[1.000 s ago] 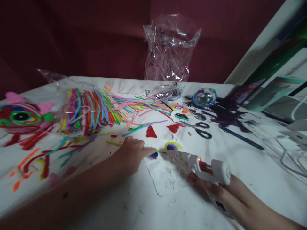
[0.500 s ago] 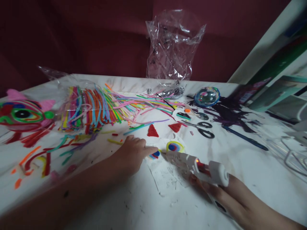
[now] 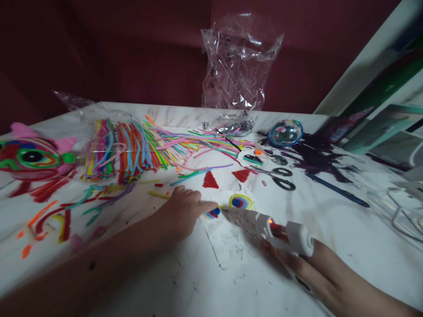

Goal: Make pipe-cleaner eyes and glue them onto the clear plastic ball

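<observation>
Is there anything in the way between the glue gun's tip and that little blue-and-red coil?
Nothing visible. The glue gun in the right hand points its tip straight at the blue-and-red coil, close beside it; the left hand presses the coil from the other side.

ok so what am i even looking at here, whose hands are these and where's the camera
No machine here: these are one person's two bare hands, filmed by a camera worn on their head, looking down at a white table. The left hand presses a fingertip on a small red-and-blue pipe-cleaner coil by a scrap of paper. The right hand grips a white hot glue gun, nozzle pointing at that coil. Around them lie a heap of coloured pipe cleaners, two red triangles, scissors and a clear plastic bag.
</observation>
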The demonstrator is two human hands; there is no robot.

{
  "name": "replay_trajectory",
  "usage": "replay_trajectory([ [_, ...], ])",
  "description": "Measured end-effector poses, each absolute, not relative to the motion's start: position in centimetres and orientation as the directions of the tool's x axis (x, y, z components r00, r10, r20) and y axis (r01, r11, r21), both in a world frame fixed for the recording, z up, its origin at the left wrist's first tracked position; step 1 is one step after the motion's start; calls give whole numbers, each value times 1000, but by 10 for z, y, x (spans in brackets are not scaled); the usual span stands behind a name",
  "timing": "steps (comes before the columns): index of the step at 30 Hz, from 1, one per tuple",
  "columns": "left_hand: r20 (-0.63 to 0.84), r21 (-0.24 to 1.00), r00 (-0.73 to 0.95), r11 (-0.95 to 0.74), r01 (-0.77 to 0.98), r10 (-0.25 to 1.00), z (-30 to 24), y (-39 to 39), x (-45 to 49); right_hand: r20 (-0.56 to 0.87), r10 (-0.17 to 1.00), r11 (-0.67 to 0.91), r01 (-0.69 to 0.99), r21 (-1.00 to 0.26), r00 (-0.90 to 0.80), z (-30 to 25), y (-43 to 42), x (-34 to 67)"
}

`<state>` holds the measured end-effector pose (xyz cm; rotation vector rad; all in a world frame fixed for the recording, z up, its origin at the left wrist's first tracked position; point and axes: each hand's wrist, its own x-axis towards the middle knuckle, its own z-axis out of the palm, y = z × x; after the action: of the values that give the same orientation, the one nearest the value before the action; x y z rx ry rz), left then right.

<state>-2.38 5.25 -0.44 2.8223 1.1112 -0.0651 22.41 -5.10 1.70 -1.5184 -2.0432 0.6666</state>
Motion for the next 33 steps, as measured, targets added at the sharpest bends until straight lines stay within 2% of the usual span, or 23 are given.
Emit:
replay_trajectory([
  [8,-77,90,730,-725,683,679,-3,51,-23,85,966,232,666,-709,-246,17,-51,222],
  [20,-22,90,705,-701,708,709,-5,48,-23,92,960,252,671,-697,-265,11,-54,230],
  [28,7,91,641,-639,764,768,-10,48,-19,101,960,258,697,-669,-259,12,-53,227],
  [33,88,131,495,-502,855,865,-12,48,-20,107,960,263,703,-661,-258,15,-52,225],
])
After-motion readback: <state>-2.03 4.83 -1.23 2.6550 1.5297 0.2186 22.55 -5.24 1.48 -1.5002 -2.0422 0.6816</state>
